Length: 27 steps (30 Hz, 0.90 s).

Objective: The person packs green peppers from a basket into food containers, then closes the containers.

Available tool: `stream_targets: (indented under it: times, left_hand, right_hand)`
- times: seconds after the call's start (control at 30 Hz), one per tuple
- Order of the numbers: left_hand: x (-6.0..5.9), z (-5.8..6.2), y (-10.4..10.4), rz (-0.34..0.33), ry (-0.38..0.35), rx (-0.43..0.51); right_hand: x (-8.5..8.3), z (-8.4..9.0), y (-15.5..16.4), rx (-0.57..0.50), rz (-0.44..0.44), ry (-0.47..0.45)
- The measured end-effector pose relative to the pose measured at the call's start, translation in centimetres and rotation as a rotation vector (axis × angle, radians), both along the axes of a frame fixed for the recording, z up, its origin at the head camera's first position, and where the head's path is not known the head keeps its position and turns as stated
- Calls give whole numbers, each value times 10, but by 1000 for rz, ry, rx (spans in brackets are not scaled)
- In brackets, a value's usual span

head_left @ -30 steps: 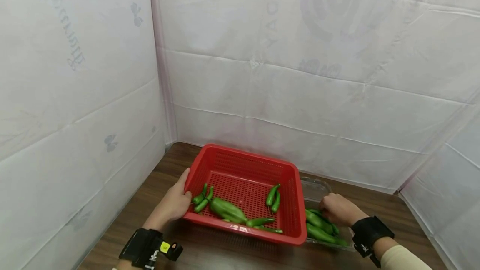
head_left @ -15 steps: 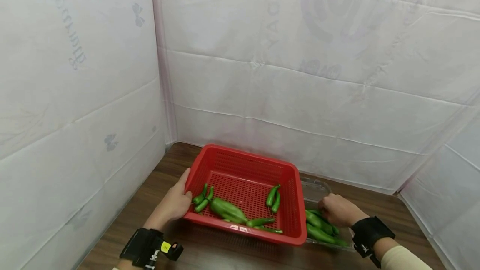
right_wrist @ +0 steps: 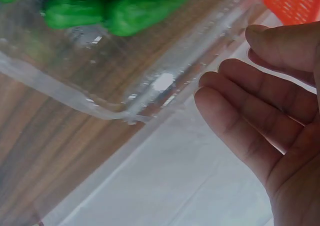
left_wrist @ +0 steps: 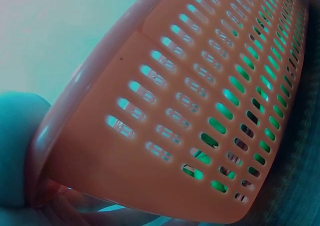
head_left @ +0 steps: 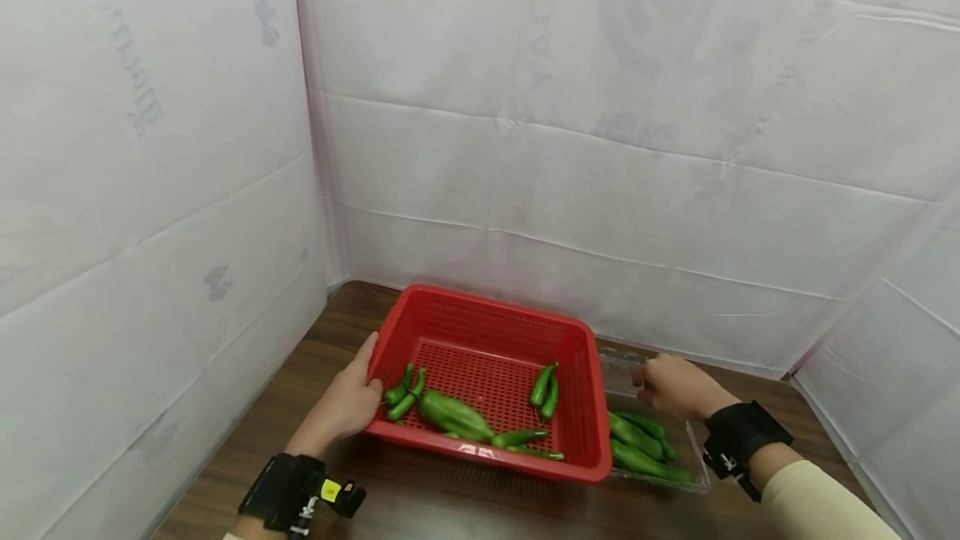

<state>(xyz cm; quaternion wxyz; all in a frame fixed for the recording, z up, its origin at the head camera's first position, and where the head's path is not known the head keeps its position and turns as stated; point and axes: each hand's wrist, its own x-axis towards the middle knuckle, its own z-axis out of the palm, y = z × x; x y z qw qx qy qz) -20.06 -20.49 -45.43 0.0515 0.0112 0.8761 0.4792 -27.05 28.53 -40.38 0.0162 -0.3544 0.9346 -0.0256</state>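
A red perforated plastic basket stands on the table, and my left hand grips its left rim near the front corner. In the left wrist view green shows through the slots of the basket wall. Inside lie a large pale green pepper and several slim green chilli peppers. To the right, a clear plastic tray holds several long green peppers. My right hand hovers near the tray's far end; the right wrist view shows its fingers loosely extended, holding nothing.
A dark wood-grain table carries everything. White printed fabric walls rise close behind it and at both sides. The basket's right side overlaps the tray's left part in the head view. Black camera straps circle both wrists.
My right hand has moved from the peppers in the tray toward its far end, uncovering more of them. The left hand and basket keep their place; the head view has shifted slightly.
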Motion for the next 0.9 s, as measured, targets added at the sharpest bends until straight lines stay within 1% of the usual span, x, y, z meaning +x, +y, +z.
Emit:
stream_targets:
  times: [0.27, 0.53, 0.7, 0.77, 0.9]
  left_hand:
    - [-2, -1, 0, 4, 7, -7]
    - [0, -3, 1, 5, 7, -1]
    - [0, -4, 1, 0, 11, 7]
    - [0, -4, 1, -1, 9, 7]
    - [-2, -3, 0, 4, 5, 6]
  right_hand:
    - [-8, 11, -15, -28, 33, 8]
    - [-11, 25, -47, -53, 87, 38]
    - [-9, 30, -72, -12, 121, 82]
    - [-8, 31, -85, 13, 136, 76]
    - [-5, 31, -113, 62, 182, 25]
